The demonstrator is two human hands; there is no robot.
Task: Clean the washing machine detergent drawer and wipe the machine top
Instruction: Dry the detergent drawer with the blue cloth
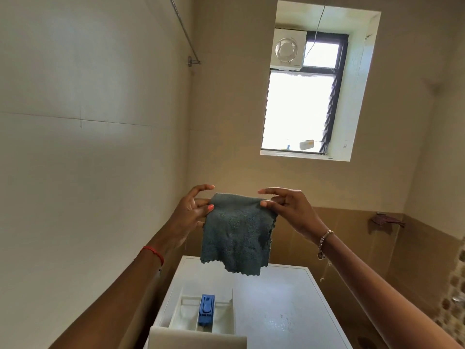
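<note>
A grey-blue cloth (236, 235) hangs spread in the air above the washing machine. My left hand (193, 210) pinches its top left corner and my right hand (286, 207) pinches its top right corner. Below, the white machine top (281, 306) runs away from me. The detergent drawer (191, 316) lies on the left side of the top, white with a blue insert (206, 308) standing in its middle compartment. The drawer's front panel (198, 338) is at the bottom edge of the view.
A pale wall stands close on the left, with a metal rod (183, 31) fixed high on it. Behind the machine is a window (302, 102) with an exhaust fan. A small rack (387, 219) hangs on the brown tiled wall at right.
</note>
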